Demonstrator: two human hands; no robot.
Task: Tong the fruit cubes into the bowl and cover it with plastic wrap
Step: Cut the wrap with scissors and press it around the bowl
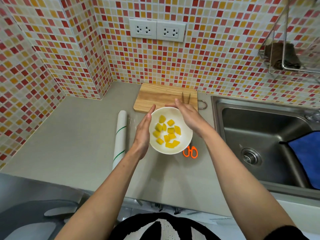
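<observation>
With all the fruit cubes (167,131) seen in the head view lying inside the white bowl (186,135) and the tongs (186,97) set down on the cutting board (155,97), the tonging step appears complete and the covering step is judged to be in hand. Both hands flank the bowl on the bench (69,135): the left hand (144,132) lies flat against its left rim, fingers straight; the right hand (186,115) rests over the far right rim, fingers extended. Whether film already spans the bowl cannot be told. A wrap roll (120,135) lies just left of the left hand, orange scissors (190,151) beside the bowl's near edge. Next, the film's edges likely need smoothing down around the rim.
</observation>
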